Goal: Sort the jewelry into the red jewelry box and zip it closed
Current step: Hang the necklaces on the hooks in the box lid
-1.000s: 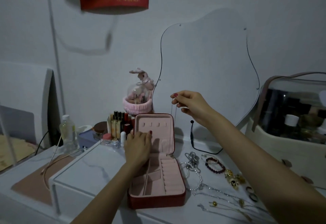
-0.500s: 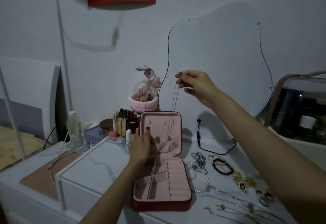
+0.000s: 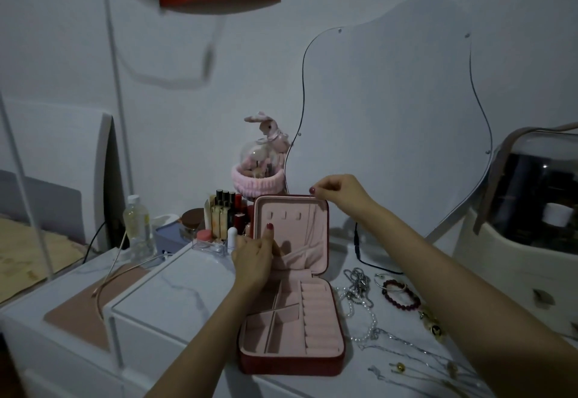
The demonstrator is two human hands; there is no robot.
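Observation:
The red jewelry box (image 3: 291, 363) lies open on the white table, pink inside, its lid (image 3: 322, 209) standing upright. My right hand (image 3: 337, 192) pinches the top of a thin necklace chain (image 3: 313, 225) at the lid's upper right edge; the chain hangs down inside the lid toward its pocket. My left hand (image 3: 253, 256) holds the lid's elastic pocket (image 3: 300, 256) at its left side, thumb up against the lining. Loose jewelry lies right of the box: a pearl string (image 3: 364, 313), a silver chain (image 3: 359, 280), a dark red bead bracelet (image 3: 402, 294) and thin necklaces (image 3: 416, 354).
Perfume bottles and lipsticks (image 3: 222, 216) stand behind the box, with a pink rabbit dome (image 3: 262, 159) and a plastic bottle (image 3: 137, 228). A wavy mirror (image 3: 391, 131) hangs on the wall. A cosmetics case (image 3: 531, 209) stands at the right. A raised white drawer unit (image 3: 162, 297) is left of the box.
My right hand has come down with the necklace, from well above the lid to its top edge, so the chain now hangs inside the lid. My left hand stays at the pocket.

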